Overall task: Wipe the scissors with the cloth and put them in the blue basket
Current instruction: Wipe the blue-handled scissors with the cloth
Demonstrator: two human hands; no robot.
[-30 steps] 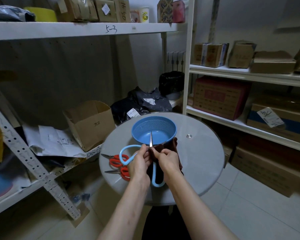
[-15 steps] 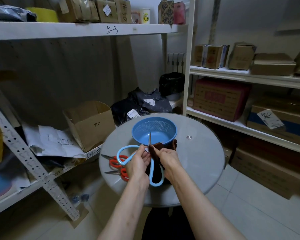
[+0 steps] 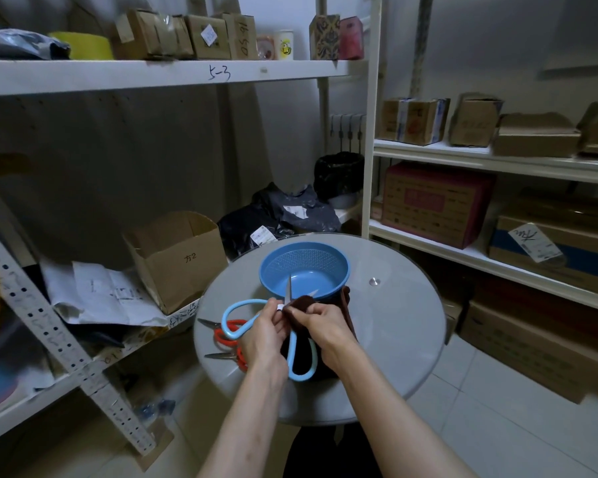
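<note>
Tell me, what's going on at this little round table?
A person is wiping a pair of blue-handled scissors. The left hand holds them near the pivot, blades spread and pointing toward the blue basket, while the right hand pinches a dark brown cloth against a blade. The scissors are not yet in the basket. Two red-handled scissors lie on the round table beside the left hand.

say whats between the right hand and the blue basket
Head view: the dark cloth pinched by the right hand, plus the scissors' blades pointing toward the blue basket.
</note>
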